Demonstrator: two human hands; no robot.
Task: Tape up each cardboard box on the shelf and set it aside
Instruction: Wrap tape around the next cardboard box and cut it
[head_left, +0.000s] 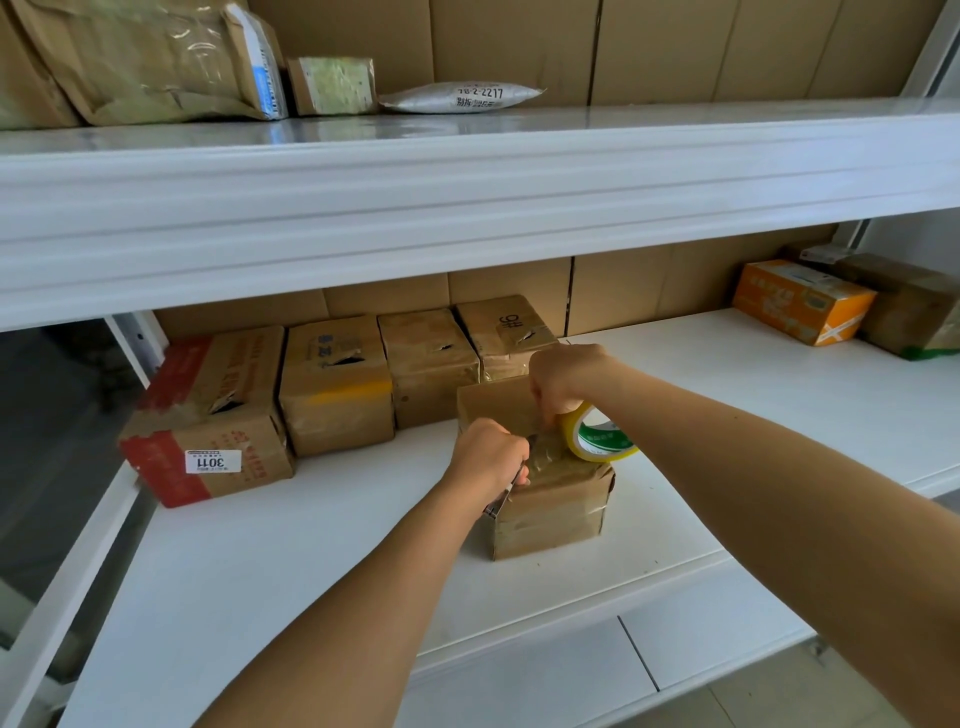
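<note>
One box (550, 493) at frame centre, gripped by left hand (488, 457); one tape roll (597, 434) clamped in right hand (563, 382) fingers. Four boxes (337, 384) rowed behind; bare shelf (260, 561) lower left.

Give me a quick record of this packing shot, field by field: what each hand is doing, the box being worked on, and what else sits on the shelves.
left hand: grips a metal tool against the box top
right hand: holds tape roll
box being taped: alone at shelf front
row behind: four brown boxes
far right: orange box
upper shelf: parcels, white pouch
</note>
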